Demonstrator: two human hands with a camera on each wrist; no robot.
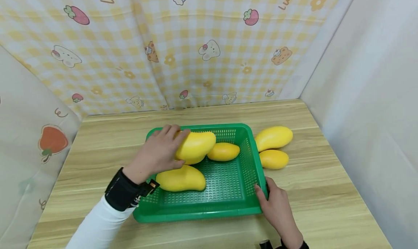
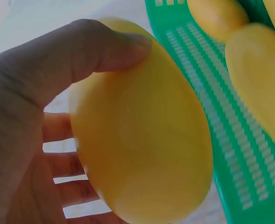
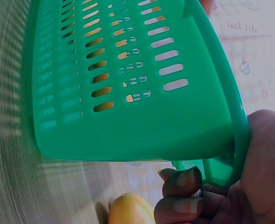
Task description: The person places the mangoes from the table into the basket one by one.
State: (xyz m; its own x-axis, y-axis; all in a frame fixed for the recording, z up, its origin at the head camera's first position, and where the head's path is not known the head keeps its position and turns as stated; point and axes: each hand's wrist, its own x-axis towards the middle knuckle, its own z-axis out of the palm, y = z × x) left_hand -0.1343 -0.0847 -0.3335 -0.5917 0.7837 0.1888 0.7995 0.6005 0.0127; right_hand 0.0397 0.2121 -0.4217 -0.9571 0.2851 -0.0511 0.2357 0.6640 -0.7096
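Left sleeve [image 1: 101, 223] white — left wristband [image 1: 120, 191] wide, black — right wristband [image 1: 304, 245] black.

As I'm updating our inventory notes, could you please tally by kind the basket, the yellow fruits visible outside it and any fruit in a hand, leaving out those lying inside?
Green basket: 1
Yellow fruits lying right of it: 2
Held fruit, in the left hand: 1
Total: 4

1. Table [image 1: 98, 147] was pale wood grain, kinda streaky.
2. Yellow gingham curtain [image 1: 183, 71] hung along the far edge, all cutesy strawberries [image 1: 251, 17] and flowers [image 1: 129, 75].
3. Plain whitish sheet [image 1: 365, 96] lined the right edge.
4. Patterned pale sheet [image 1: 26, 154] lined the left one.
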